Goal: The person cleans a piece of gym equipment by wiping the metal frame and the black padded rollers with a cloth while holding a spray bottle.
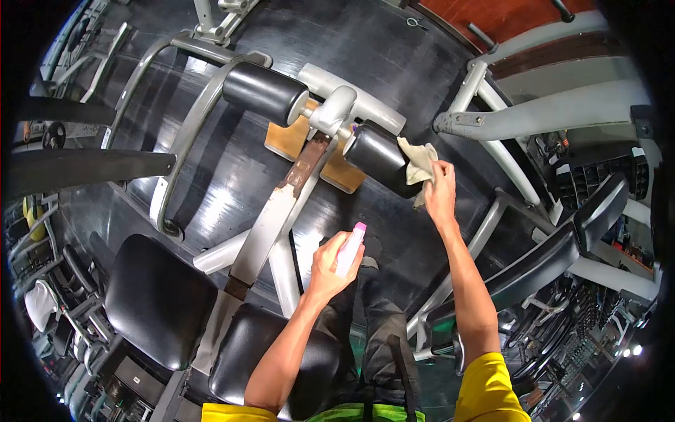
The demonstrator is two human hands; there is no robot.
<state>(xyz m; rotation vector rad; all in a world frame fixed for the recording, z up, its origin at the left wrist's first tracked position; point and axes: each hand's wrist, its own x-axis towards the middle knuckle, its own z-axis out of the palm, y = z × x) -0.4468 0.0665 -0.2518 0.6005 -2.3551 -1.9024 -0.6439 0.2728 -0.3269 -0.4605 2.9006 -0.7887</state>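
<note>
At the far left, a black padded seat cushion (158, 302) is seen low in the scene, with a second black cushion (246, 352) just beside it on the near side. A worn, pale metal beam (271, 225) runs from these cushions away to a pair of black cylindrical foam roller pads. The left roller pad (264, 91) is touched by nothing. A tan wooden board (292, 141) lies on the dark floor beneath the rollers.

Near the middle, a translucent spray bottle with a pink cap (349, 247) is held upright in the left hand (329, 271), whose fingers are wrapped round its body. It is kept above the beam, well apart from either roller.

Further right, a crumpled beige cloth (420, 163) is pinched by the right hand (441, 190) and pressed against the right-hand end of the right roller pad (376, 155). A black padded bench on a white frame (562, 253) stands at the far right, untouched.

The wiping is judged to be under way on the right roller only. Whether the left roller and the cushions have been wiped cannot be told.
</note>
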